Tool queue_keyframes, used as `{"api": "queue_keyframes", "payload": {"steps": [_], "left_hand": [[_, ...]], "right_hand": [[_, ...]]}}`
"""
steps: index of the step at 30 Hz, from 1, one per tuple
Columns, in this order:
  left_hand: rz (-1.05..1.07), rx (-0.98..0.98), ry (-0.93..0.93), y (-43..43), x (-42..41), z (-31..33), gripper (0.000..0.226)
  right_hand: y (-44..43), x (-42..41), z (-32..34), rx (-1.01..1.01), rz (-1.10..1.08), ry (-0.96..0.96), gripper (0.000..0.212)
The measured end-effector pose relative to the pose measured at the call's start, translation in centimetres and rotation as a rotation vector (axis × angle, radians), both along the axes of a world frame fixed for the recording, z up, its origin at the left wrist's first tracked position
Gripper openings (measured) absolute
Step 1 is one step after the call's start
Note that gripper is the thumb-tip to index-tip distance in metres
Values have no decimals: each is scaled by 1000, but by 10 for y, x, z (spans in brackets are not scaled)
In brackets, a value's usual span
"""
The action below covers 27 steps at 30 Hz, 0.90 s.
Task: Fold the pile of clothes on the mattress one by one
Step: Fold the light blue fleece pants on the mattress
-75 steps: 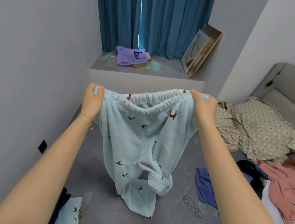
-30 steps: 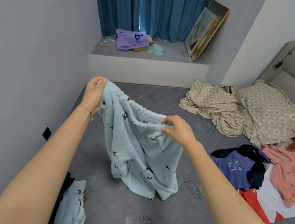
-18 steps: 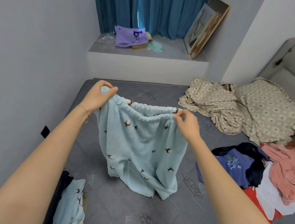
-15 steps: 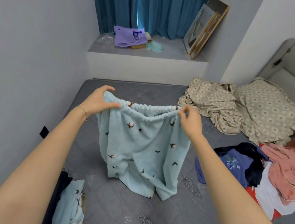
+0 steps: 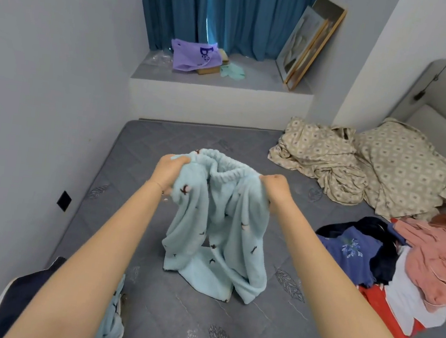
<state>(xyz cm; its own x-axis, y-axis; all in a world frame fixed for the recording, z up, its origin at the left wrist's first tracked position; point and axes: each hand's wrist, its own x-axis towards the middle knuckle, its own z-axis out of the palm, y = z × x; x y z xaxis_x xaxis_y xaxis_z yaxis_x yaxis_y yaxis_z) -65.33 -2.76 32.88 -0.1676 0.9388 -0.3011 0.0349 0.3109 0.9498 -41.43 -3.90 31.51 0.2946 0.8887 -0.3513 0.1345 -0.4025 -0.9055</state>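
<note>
I have the light-blue fleece pyjama trousers (image 5: pixel 220 230) hanging in front of me over the grey mattress (image 5: pixel 163 139). My left hand (image 5: pixel 169 172) and right hand (image 5: pixel 275 188) each have their fingers curled tight round one side of the elastic waistband (image 5: pixel 227 169). Half a second ago that waistband was pulled out flat between hands held well apart. Now the hands have come nearer to each other and dropped lower, so the waistband sags open in a loop. The legs, which hung almost clear before, now crumple in a heap on the mattress. I read this as the start of the first fold, bringing one side over the other so that leg lies on leg, though the cloth is still slack and twisted and no crease is set. The trousers will want a shake or a flat lay before the halves line up. The unfolded pile of clothes (image 5: pixel 401 261), in navy, pink, white and red, lies on the mattress to my right, so most of the task remains. A blue piece of matching fleece (image 5: pixel 110 320) lies by my left elbow.
</note>
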Motion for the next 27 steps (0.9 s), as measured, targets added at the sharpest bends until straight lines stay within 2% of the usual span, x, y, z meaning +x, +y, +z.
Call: {"api": "queue_keyframes", "payload": {"steps": [2,4,5,7,9,11,13,16,18,21,24,25,27], "left_hand": [[136,-22,-235,3,3,2,5],[153,-24,-368,18,-14,5,31],[150,4,-400,29,-27,6,47],[161,47,-438,61,-56,-3,57],[228,86,-432,47,-51,26,42],[313,144,-433,24,-28,40,6],[310,122,-379,8,-1,33,21],[252,94,-365,-5,8,18,24],[254,79,-365,-6,-1,18,23],[290,90,-384,-7,-15,22,17],[257,95,-319,-9,-26,24,12],[231,101,-277,-9,-28,22,14],[158,144,-134,-11,-30,15,21]], "right_hand": [[-1,-6,6,-76,-34,288,10],[2,1,13,-39,-22,508,36],[5,6,19,12,-31,577,35],[6,13,33,110,-16,627,10],[3,10,46,164,79,439,10],[-7,-5,46,162,300,193,28],[-19,-24,35,131,480,-84,45],[-29,-40,7,143,570,-485,30],[-28,-39,-4,182,563,-671,29],[-21,-31,-9,319,531,-664,50],[-15,-24,2,274,483,-648,44],[-14,-23,4,240,460,-565,42],[-12,-23,8,132,364,-243,34]]}}
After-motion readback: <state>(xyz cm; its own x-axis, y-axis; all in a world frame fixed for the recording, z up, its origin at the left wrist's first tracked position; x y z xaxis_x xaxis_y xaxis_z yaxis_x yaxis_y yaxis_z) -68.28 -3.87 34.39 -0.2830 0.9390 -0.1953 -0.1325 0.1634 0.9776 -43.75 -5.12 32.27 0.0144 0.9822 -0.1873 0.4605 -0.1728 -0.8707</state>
